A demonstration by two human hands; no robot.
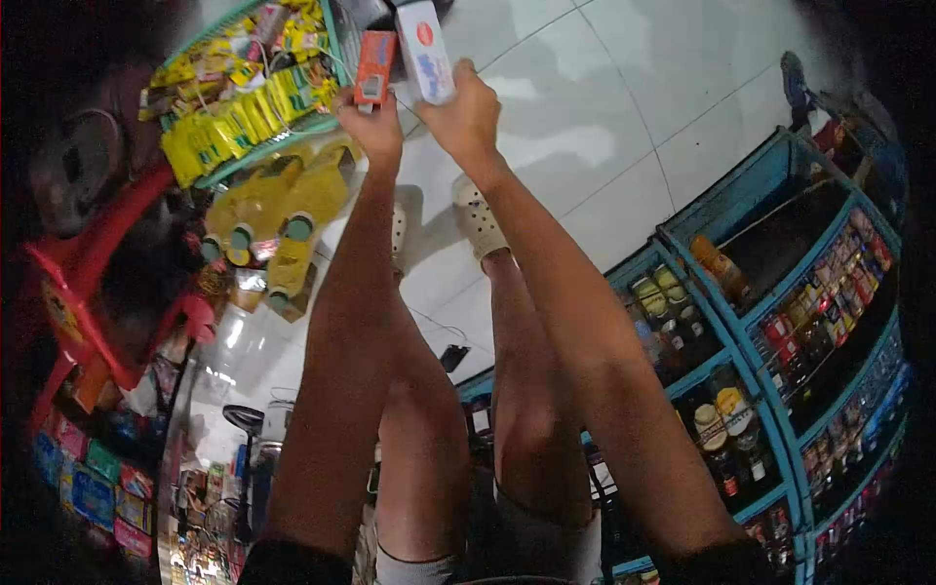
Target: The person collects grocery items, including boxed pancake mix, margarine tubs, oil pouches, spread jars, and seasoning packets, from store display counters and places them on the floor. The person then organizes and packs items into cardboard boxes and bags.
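Both my arms reach forward, toward the top of the head view. My left hand (372,127) is closed on the lower end of a small orange-red box (374,66) with a barcode label. Just to its right, my right hand (466,112) grips a larger white box (425,54) with a red oval and blue lettering. The two boxes are side by side, close together, over the tiled floor. Left of them is a green-rimmed basket (336,44) full of yellow packets (234,127).
Bottles of yellow liquid (292,210) lie below the basket. A red plastic chair (88,302) stands at the left. Blue shelves (756,366) with jars and packets line the right. My feet in pale clogs (480,219) rest on the tiles (585,127).
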